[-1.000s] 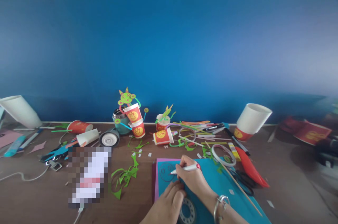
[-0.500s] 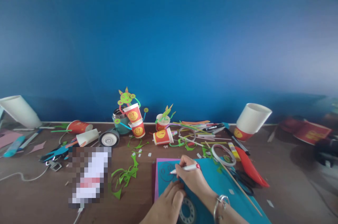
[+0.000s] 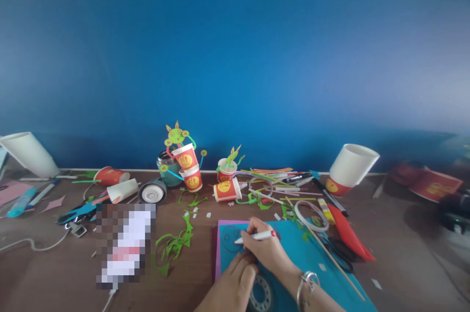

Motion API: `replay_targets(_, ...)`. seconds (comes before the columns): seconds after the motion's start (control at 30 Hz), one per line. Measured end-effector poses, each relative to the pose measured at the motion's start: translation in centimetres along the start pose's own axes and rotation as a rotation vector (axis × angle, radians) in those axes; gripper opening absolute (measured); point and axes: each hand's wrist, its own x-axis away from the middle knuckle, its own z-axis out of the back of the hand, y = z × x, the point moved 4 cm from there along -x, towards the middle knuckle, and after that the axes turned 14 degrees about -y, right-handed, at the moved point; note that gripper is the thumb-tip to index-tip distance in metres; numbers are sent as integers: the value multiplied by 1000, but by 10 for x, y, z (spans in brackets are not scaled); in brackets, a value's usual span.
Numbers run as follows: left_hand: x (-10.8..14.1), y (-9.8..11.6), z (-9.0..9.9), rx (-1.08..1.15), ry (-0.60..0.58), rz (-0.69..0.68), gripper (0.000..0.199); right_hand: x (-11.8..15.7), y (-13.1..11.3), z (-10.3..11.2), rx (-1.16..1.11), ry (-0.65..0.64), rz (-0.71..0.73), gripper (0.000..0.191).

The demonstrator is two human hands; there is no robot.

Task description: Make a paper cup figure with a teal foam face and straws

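Note:
My right hand (image 3: 270,252) grips a white marker (image 3: 263,235) with a red end, and its tip touches the blue paper (image 3: 293,243). A round face with two circle eyes (image 3: 231,246) is drawn in dark line at the sheet's upper left corner. Just below, my left hand (image 3: 235,280) rests flat on the paper with its fingers stretched toward the drawing. A roll of tape (image 3: 266,297) lies beside my left thumb, partly covered by the hand. Under the blue sheet, a purple sheet (image 3: 218,255) shows along the left edge.
Green paper scraps (image 3: 172,246) lie left of the sheets. Decorated red paper cups (image 3: 191,180) stand by the blue wall, near a tipped cup (image 3: 226,190). A thin wooden stick (image 3: 334,260), scissors (image 3: 340,253) and a red pouch-like thing (image 3: 348,234) are at the right.
The marker's tip has shifted very slightly left and down over the drawn face, with the right hand. My left hand has stayed in place.

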Motion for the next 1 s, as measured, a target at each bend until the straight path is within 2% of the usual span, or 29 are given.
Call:
replay_targets(0.67,1,1,1,-41,20,-26,44,0,0,-5,-25,-72,20,20)
replay_targets(1.0,0,3,4,-35,26,-16,39,-1,-1,-5,-45,-60,28,20)
